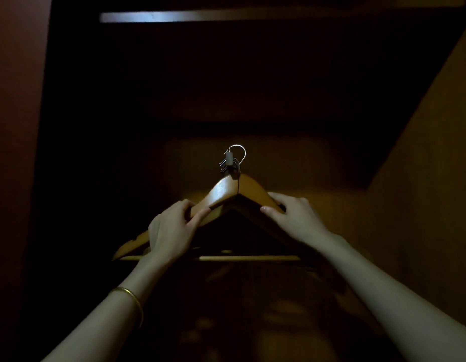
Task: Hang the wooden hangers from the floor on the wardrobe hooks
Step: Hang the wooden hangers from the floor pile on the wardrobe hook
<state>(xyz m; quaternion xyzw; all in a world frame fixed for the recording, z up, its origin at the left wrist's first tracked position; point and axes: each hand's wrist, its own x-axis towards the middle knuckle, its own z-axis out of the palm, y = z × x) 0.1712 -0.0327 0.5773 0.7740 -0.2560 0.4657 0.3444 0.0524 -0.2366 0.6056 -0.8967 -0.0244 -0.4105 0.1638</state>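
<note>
Both forearms are stretched forward into the dark wardrobe (422, 126); a gold bangle (130, 296) is worn on the left wrist; the wooden hanger (226, 192) is gripped by the left hand (171, 228) and right hand (294, 215) on its two shoulders; its metal hook (238, 150) is raised beside a grey wardrobe hook (228, 158).

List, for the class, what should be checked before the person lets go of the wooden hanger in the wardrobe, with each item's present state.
1. Left hand grips the wooden hanger: ok.
2. Right hand grips its other arm: ok.
3. Metal hook reaches the wardrobe fitting: ok.
4. Hook fully seated on it: cannot tell, too dark.
5. Hanger level: cannot tell.
</note>
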